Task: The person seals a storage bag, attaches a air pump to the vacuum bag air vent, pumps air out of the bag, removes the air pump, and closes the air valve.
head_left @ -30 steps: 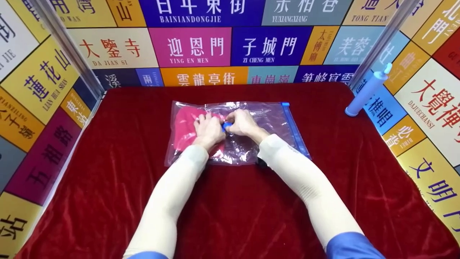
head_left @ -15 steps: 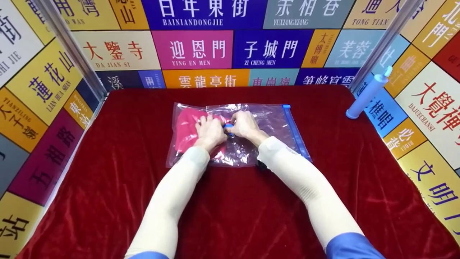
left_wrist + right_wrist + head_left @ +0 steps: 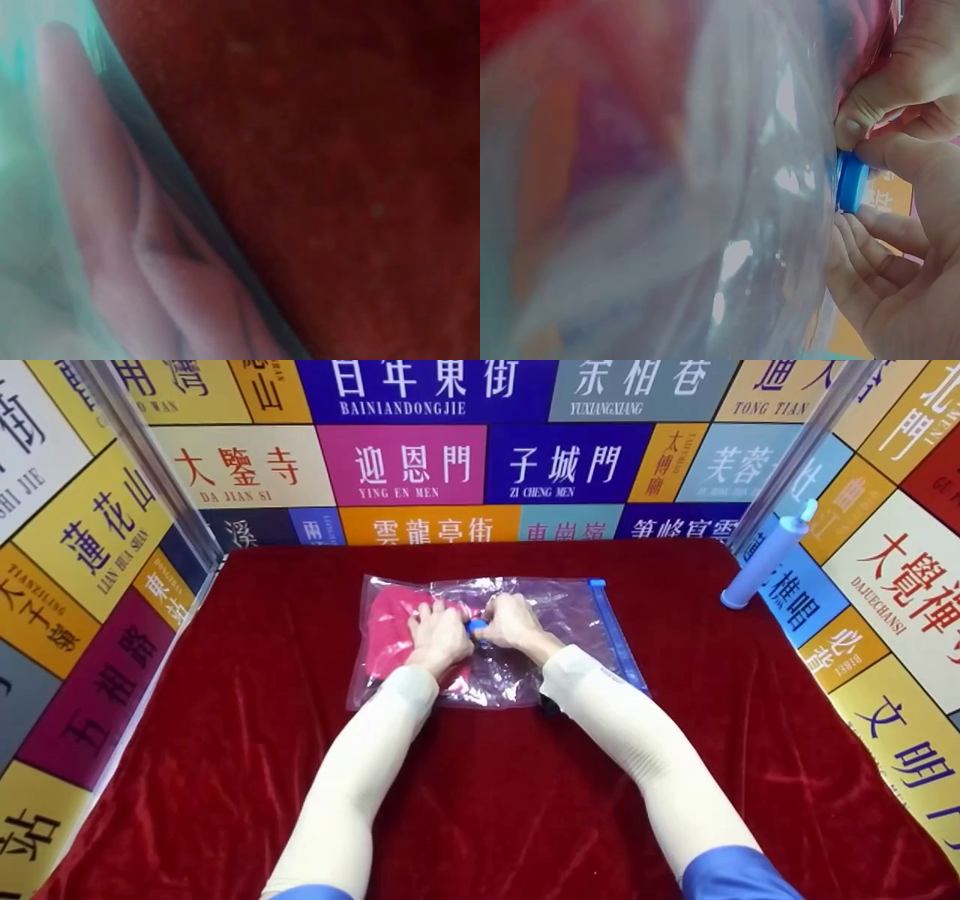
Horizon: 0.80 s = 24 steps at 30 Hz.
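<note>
A clear plastic vacuum storage bag [image 3: 566, 611] lies on the red cloth, with a folded pink fabric piece [image 3: 390, 622] inside its left part. Near its middle is a blue valve cap [image 3: 853, 182]. My right hand [image 3: 514, 622] pinches this cap between thumb and fingers. Close beside it, my left hand [image 3: 439, 634] grips the bag at the valve, its thumb [image 3: 859, 120] against the plastic by the cap. The left wrist view is blurred, showing pinkish folds [image 3: 150, 255] behind plastic. My hands partly hide the valve in the head view.
Along the bag's right end runs a blue zip seal [image 3: 619, 634]. A light blue hand pump [image 3: 765, 562] stands at the table's right edge. Printed panels [image 3: 409, 465] wall in the back and both sides of the red-covered table [image 3: 480, 795].
The head view has shifted slightly. Both hands stay at the valve, with my right fingers moving a little around the blue cap. Bag and pump stay in place.
</note>
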Each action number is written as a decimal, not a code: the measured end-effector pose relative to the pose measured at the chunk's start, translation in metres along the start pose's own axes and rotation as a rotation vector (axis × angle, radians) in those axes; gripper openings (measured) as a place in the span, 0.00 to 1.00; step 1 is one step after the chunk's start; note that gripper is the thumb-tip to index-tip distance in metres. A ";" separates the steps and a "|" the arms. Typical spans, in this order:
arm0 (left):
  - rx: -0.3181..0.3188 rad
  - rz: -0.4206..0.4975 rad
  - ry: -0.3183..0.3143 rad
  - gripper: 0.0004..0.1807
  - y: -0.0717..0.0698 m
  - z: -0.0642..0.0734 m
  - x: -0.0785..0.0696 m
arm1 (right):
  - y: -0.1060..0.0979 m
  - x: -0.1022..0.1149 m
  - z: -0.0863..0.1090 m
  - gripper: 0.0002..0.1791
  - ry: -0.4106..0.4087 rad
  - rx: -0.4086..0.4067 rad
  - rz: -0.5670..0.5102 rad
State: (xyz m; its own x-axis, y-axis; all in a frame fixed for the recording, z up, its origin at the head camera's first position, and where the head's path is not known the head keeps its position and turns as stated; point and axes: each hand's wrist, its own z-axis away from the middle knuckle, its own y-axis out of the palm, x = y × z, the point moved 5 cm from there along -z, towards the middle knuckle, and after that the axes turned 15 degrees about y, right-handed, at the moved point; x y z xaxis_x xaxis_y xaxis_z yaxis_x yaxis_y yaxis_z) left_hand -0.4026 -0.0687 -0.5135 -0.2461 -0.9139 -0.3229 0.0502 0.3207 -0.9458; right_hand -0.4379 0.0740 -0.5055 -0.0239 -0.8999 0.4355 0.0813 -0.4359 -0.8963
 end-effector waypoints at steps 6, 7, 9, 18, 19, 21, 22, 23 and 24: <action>0.004 -0.001 -0.006 0.23 0.000 -0.001 0.000 | 0.002 0.001 0.000 0.12 -0.027 0.011 -0.009; 0.005 -0.001 -0.007 0.24 0.000 -0.001 0.001 | 0.001 0.001 -0.001 0.12 -0.034 0.010 -0.012; 0.009 0.000 -0.007 0.27 0.000 -0.001 0.001 | 0.001 0.002 -0.001 0.12 -0.055 0.004 -0.014; 0.012 0.004 -0.005 0.25 0.001 -0.002 0.001 | 0.010 -0.006 -0.015 0.18 -0.136 0.033 -0.058; 0.010 0.003 -0.005 0.25 0.001 -0.003 0.001 | 0.012 -0.008 -0.018 0.19 -0.143 0.036 -0.067; 0.010 0.003 -0.005 0.24 0.001 -0.003 0.001 | 0.020 -0.014 -0.030 0.20 -0.168 0.030 -0.080; 0.010 0.004 -0.006 0.24 0.001 -0.003 0.001 | 0.025 -0.018 -0.036 0.20 -0.174 0.032 -0.093; 0.010 0.002 -0.007 0.23 0.001 -0.004 0.002 | 0.030 -0.021 -0.042 0.21 -0.178 0.038 -0.098; 0.010 0.002 -0.008 0.23 0.001 -0.004 0.002 | 0.031 -0.020 -0.043 0.22 -0.171 0.040 -0.093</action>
State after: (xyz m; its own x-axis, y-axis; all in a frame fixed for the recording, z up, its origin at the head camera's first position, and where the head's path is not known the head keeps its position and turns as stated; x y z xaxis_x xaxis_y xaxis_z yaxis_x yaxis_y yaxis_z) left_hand -0.4066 -0.0690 -0.5150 -0.2385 -0.9153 -0.3246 0.0606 0.3196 -0.9456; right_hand -0.4778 0.0778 -0.5456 0.1363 -0.8389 0.5270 0.1258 -0.5130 -0.8491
